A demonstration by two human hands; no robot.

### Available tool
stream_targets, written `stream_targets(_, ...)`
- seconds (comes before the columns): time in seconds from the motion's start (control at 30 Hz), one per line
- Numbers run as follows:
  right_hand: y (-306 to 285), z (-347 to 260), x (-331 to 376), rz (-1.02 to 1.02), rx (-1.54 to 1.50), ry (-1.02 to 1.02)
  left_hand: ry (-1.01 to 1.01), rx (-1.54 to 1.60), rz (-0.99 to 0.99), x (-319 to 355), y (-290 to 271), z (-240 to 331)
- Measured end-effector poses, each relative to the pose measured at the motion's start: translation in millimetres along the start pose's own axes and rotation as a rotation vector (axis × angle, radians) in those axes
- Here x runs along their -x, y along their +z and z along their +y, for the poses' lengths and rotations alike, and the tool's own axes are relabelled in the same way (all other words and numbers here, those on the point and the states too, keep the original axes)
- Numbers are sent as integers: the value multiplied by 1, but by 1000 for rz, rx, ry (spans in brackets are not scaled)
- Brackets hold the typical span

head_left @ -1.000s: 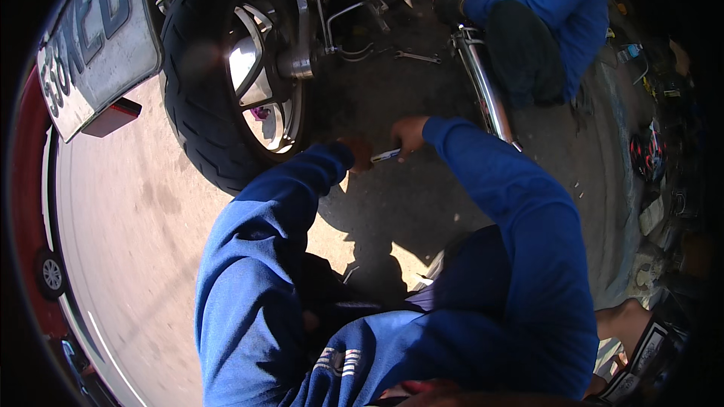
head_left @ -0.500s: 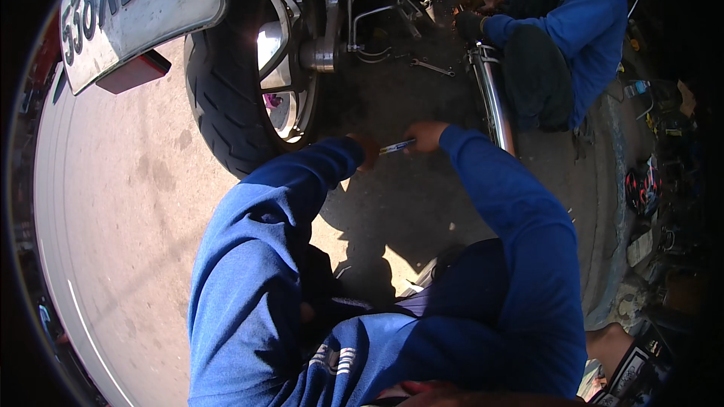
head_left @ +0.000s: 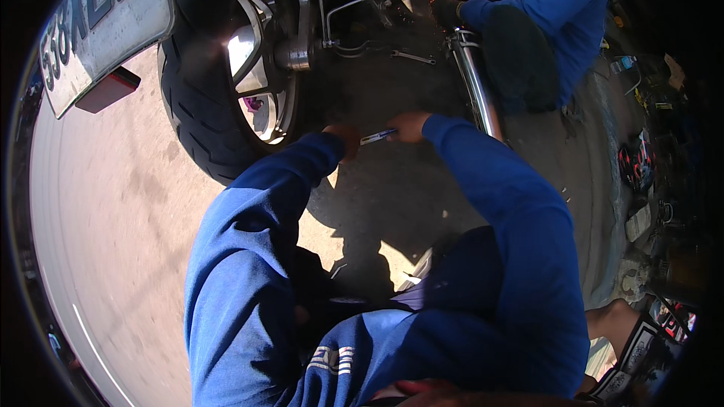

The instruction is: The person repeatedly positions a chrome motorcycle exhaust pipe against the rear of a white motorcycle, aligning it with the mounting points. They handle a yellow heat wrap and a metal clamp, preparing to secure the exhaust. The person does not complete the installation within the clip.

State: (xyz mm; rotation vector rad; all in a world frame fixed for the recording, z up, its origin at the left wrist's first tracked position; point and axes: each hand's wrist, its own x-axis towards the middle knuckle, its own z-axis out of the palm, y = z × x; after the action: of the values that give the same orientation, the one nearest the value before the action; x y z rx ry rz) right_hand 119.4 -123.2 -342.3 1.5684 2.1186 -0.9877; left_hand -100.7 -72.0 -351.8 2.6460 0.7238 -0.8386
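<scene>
Both arms in blue sleeves stretch forward over the shaded floor. Between my hands lies a slim white-and-blue tube-like object (head_left: 376, 137), too small to tell its exact kind. My left hand (head_left: 345, 142) is closed at its left end, close to the motorcycle's rear tyre (head_left: 197, 102). At the other end, the fingers of my right hand (head_left: 409, 126) pinch it. Most of the left fingers are in shadow.
A licence plate (head_left: 105, 19) and red reflector (head_left: 109, 89) jut in at upper left. A co-worker in blue (head_left: 562, 11) crouches at upper right behind a chrome pipe (head_left: 477, 87). A wrench (head_left: 413, 56) lies on the floor. Parts and tools clutter the right; someone's leg (head_left: 615, 324) shows lower right.
The whole view has shifted, so the wheel, plate, pipe and co-worker sit farther left in the picture. Both hands keep their hold on the slim object.
</scene>
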Motion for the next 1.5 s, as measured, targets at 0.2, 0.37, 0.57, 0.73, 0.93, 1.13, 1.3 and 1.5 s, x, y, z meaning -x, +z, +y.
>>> stream_targets(0.2, 1, 2, -2, -14, -22, 3, 30, -27, -43, -4, 3, -2)
stream_targets(0.37, 5, 6, -8, -12, -13, -2, 13, -26, -50, -7, 6, 0)
stream_targets(0.57, 6, 4, -9, -18, 6, -19, -3, -35, -58, -9, 13, -2)
stream_targets(0.73, 6, 6, -12, -30, 9, -20, 2, -8, -79, -10, 11, -3)
stream_targets(0.93, 10, 9, -13, 21, 29, -25, -14, 27, -94, -8, 8, -2)
stream_targets(1.13, 10, 9, -17, -32, -2, -27, -6, 14, -124, -12, 12, -5)
stream_targets(1.3, 8, 8, -16, -31, 28, -50, 19, 0, -80, -11, 13, -7)
stream_targets(1.5, 5, 5, -14, -20, 33, -68, 16, 33, -98, -8, 14, -7)
